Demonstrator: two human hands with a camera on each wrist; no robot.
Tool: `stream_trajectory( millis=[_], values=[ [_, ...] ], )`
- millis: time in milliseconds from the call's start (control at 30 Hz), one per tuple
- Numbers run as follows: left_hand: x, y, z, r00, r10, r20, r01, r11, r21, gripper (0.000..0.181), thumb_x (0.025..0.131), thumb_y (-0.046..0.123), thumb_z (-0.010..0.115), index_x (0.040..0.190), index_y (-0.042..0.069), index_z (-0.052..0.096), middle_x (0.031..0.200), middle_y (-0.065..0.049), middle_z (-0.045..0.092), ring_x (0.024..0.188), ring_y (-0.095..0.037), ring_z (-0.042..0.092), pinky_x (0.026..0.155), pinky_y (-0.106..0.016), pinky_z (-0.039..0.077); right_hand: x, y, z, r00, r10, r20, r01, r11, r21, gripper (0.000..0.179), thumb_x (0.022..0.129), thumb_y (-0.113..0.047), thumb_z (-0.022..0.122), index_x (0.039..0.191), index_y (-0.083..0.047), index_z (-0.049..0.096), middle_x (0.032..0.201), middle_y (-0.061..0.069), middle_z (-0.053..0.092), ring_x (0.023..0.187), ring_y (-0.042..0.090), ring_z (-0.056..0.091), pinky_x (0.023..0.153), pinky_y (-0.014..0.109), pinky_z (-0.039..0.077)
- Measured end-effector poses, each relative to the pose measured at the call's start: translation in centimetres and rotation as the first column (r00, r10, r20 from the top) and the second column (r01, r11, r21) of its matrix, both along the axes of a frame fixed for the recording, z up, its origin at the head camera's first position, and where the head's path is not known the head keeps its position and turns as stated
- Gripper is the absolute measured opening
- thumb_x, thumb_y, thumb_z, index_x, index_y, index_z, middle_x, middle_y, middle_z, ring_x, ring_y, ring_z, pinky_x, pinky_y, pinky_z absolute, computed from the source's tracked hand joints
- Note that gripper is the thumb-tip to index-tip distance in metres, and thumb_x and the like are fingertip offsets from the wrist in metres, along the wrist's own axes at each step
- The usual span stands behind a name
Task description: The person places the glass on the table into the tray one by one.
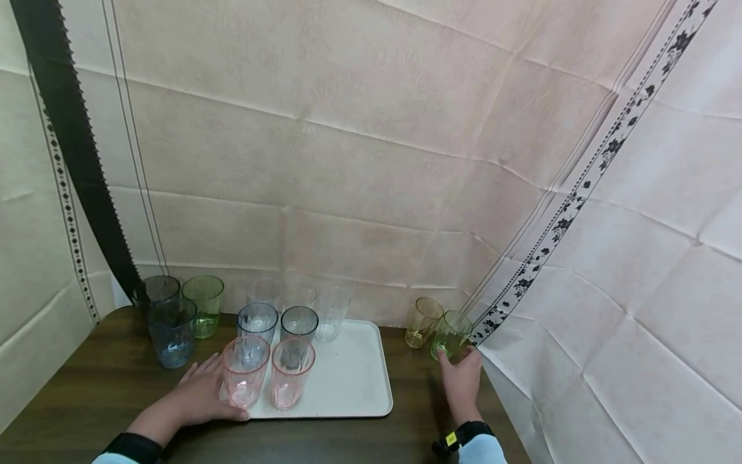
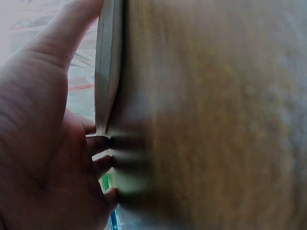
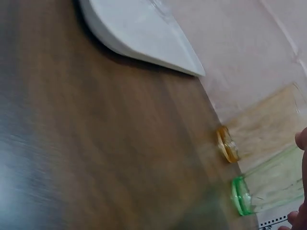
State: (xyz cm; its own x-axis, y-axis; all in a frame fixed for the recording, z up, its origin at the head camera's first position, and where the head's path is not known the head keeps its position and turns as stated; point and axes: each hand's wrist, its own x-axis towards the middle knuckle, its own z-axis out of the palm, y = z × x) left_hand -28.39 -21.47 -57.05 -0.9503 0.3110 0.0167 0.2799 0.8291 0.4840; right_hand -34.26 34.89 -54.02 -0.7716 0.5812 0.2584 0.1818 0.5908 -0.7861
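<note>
A white tray (image 1: 348,386) on the wooden table holds clear, dark-rimmed and pink drinking glasses; one pink glass (image 1: 288,380) stands toward the front. At the tray's front left corner is my left hand (image 1: 199,396), beside the nearer pink glass (image 1: 243,377). Its thumb lies along the front edge and its fingers stretch toward the back, their tips by the table in the left wrist view. Far to the right, my right hand (image 1: 462,380) has thumb and fingers around a green glass (image 1: 454,328), which stands upright. An amber glass (image 1: 426,319) is just left of it.
Left of the tray stand a blue glass (image 1: 172,335), another green glass (image 1: 203,303) and a dark glass (image 1: 160,288). A pale cloth (image 1: 359,142) hangs behind and to the sides. Wooden tabletop (image 1: 411,393) lies between the tray and the right-hand glasses.
</note>
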Motion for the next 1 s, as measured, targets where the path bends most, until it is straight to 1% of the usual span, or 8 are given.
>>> stream_trajectory(
  millis=[100,200,367,500,600,700,833,1000],
  values=[
    [0.1,0.0,0.0,1.000,0.007,0.001,-0.007,1.000,-0.001,0.135,0.067,0.080,0.077,0.156,-0.012,0.035,0.159,-0.038,0.030,0.144,-0.059,0.022,0.111,-0.079,0.016,-0.9,0.7,0.6,1.000,-0.003,-0.010,0.003,1.000,0.031,0.093,0.091,-0.044,0.078,0.153,0.006,0.029,0.144,0.032,0.040,0.130,0.045,0.044,0.106,0.062,0.042],
    [0.0,-0.1,-0.1,1.000,0.011,-0.004,-0.011,1.000,-0.005,0.135,0.067,0.081,0.077,0.156,-0.012,0.035,0.159,-0.038,0.030,0.144,-0.058,0.022,0.111,-0.079,0.016,-1.8,1.2,1.5,0.999,0.030,-0.010,-0.030,0.999,0.024,0.102,0.091,-0.047,0.077,0.158,0.006,0.022,0.152,0.035,0.033,0.135,0.048,0.040,0.110,0.063,0.039],
    [-0.2,-0.2,-0.2,1.000,0.012,-0.006,-0.012,1.000,-0.012,0.136,0.067,0.081,0.077,0.156,-0.012,0.035,0.159,-0.038,0.030,0.144,-0.058,0.022,0.111,-0.079,0.016,-3.0,1.6,2.9,0.995,0.099,0.019,-0.099,0.995,-0.019,0.115,0.090,-0.050,0.077,0.165,0.003,0.007,0.162,0.036,0.018,0.146,0.050,0.027,0.116,0.064,0.030],
    [-0.3,-0.1,-0.2,1.000,0.010,0.009,-0.010,1.000,-0.001,0.136,0.067,0.080,0.077,0.157,-0.012,0.033,0.160,-0.037,0.030,0.144,-0.059,0.021,0.111,-0.079,0.015,-3.8,1.8,3.4,0.992,0.114,0.055,-0.110,0.992,-0.055,0.120,0.089,-0.051,0.077,0.166,0.000,0.000,0.167,0.033,0.010,0.149,0.049,0.020,0.119,0.063,0.026],
    [-0.4,-0.1,-0.2,1.000,0.006,0.015,-0.006,1.000,0.003,0.136,0.068,0.080,0.078,0.157,-0.012,0.032,0.160,-0.038,0.029,0.144,-0.059,0.021,0.111,-0.080,0.014,-4.1,1.9,3.6,0.991,0.115,0.061,-0.111,0.991,-0.078,0.119,0.089,-0.049,0.078,0.166,0.000,0.001,0.167,0.033,0.012,0.149,0.049,0.021,0.118,0.063,0.027],
    [-0.5,-0.1,-0.3,1.000,0.009,0.024,-0.009,1.000,0.008,0.136,0.067,0.079,0.078,0.158,-0.011,0.032,0.161,-0.037,0.028,0.145,-0.059,0.020,0.111,-0.079,0.013,-4.3,2.0,3.8,0.991,0.124,0.050,-0.118,0.988,-0.101,0.116,0.090,-0.044,0.078,0.166,0.001,0.003,0.165,0.034,0.016,0.148,0.050,0.023,0.117,0.064,0.028],
    [-0.5,-0.1,-0.5,0.999,0.014,0.036,-0.014,1.000,0.012,0.137,0.067,0.080,0.078,0.158,-0.011,0.031,0.161,-0.037,0.027,0.145,-0.058,0.019,0.112,-0.079,0.013,-4.5,2.2,3.8,0.990,0.131,0.050,-0.125,0.985,-0.115,0.111,0.092,-0.040,0.077,0.166,0.001,0.005,0.164,0.035,0.020,0.147,0.050,0.025,0.117,0.064,0.030],
    [-0.3,-0.1,-0.3,0.999,0.017,0.032,-0.017,1.000,0.003,0.137,0.067,0.080,0.078,0.158,-0.012,0.032,0.160,-0.037,0.029,0.145,-0.058,0.020,0.112,-0.079,0.014,-4.5,2.4,3.6,0.986,0.153,0.064,-0.146,0.984,-0.103,0.109,0.094,-0.042,0.075,0.166,0.001,0.005,0.164,0.035,0.019,0.147,0.050,0.026,0.117,0.064,0.030]
  ],
)
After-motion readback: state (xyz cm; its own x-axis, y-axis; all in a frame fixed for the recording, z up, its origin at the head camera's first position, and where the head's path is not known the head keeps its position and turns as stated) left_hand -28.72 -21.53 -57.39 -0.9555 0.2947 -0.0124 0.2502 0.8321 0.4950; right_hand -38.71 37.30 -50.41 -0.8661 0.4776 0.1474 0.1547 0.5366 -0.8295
